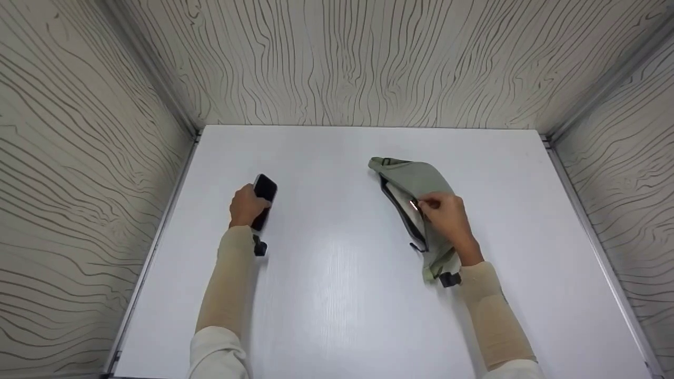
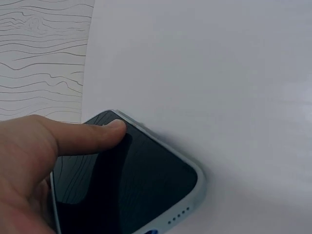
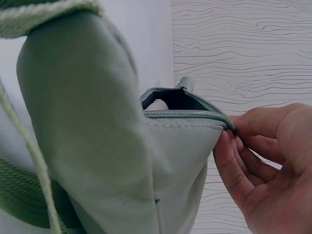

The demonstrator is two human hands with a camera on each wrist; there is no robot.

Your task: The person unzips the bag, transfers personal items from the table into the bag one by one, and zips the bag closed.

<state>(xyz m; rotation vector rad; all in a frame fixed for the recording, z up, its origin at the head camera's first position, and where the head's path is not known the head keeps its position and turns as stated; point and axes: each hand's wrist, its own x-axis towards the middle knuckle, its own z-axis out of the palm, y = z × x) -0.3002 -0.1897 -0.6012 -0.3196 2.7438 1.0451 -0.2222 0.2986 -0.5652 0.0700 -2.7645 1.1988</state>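
Note:
A smartphone [image 1: 265,188] with a dark screen and pale case is in my left hand [image 1: 246,206]. In the left wrist view the thumb lies across the screen [image 2: 146,180] while the other fingers are mostly hidden under the phone. My right hand [image 1: 447,217] pinches the zippered edge of a sage-green bag [image 1: 421,176], which looks like a waist bag. Its zip stands open, showing a pale lining. Inside the opening, the right wrist view shows a small whitish item [image 3: 157,105], partly hidden by the zip edge [image 3: 185,115].
The white table [image 1: 326,295] is bounded by wood-grain panels [image 1: 337,63] at the back and sides. A green woven strap [image 3: 29,195] hangs by the bag. Dark wrist devices [image 1: 259,246] show at both wrists.

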